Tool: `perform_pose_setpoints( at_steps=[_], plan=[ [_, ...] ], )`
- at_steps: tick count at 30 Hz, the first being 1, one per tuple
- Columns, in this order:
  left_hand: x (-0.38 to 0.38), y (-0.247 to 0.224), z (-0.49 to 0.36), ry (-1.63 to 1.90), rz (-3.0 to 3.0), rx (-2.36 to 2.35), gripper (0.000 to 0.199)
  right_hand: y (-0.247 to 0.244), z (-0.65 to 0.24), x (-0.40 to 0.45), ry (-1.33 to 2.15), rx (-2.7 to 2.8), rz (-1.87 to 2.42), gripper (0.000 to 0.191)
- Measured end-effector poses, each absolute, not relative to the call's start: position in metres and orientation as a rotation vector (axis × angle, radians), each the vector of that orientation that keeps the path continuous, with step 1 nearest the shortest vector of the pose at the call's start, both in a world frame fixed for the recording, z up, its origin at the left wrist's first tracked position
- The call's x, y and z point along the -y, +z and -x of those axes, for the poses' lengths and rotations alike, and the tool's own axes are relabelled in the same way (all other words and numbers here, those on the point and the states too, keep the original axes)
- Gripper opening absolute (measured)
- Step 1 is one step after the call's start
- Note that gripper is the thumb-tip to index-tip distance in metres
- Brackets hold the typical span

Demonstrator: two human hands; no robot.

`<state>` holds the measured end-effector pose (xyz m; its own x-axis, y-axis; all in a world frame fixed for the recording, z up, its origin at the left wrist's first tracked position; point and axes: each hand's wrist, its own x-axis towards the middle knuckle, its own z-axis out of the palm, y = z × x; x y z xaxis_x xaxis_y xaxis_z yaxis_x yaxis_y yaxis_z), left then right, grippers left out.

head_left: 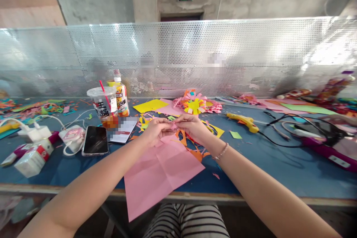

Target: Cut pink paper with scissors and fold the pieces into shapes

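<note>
My left hand (156, 131) and my right hand (190, 126) meet over the middle of the table, fingertips pinched together on a small pink paper piece (174, 126). Its exact shape is mostly covered by the fingers. Just below them lies a large pink paper sheet (161, 171) with fold creases, its near corner hanging over the table edge. Orange paper scraps (196, 154) lie to the right of the sheet, partly behind my right wrist. Beyond my hands sit pink paper flowers (192, 100) with a yellow one among them.
A phone (95, 140), a lidded cup (102, 106) with a red straw and a juice bottle (121, 98) stand left. On the right lie a yellow glue gun (243, 122), cables and a purple tool (329, 154). A perforated metal screen (178, 55) closes off the back.
</note>
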<state>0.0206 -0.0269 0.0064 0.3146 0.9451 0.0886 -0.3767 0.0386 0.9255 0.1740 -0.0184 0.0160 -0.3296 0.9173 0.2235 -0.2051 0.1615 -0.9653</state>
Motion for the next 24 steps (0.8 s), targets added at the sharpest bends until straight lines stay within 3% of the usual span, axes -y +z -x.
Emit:
perform_pose_setpoints(
  at_steps=[15,19,24],
  plan=[
    [0.024,0.006,-0.019,1.125,-1.046,-0.618,0.018,0.02,-0.18,0.018,1.35,1.498,0.727,0.01],
    [0.026,0.009,-0.019,1.139,-1.021,-0.617,0.016,0.02,-0.183,0.016,1.188,1.618,0.697,0.007],
    [0.027,0.009,-0.019,1.124,-0.976,-0.626,0.011,0.021,-0.185,0.016,0.914,1.816,0.671,0.017]
  ],
)
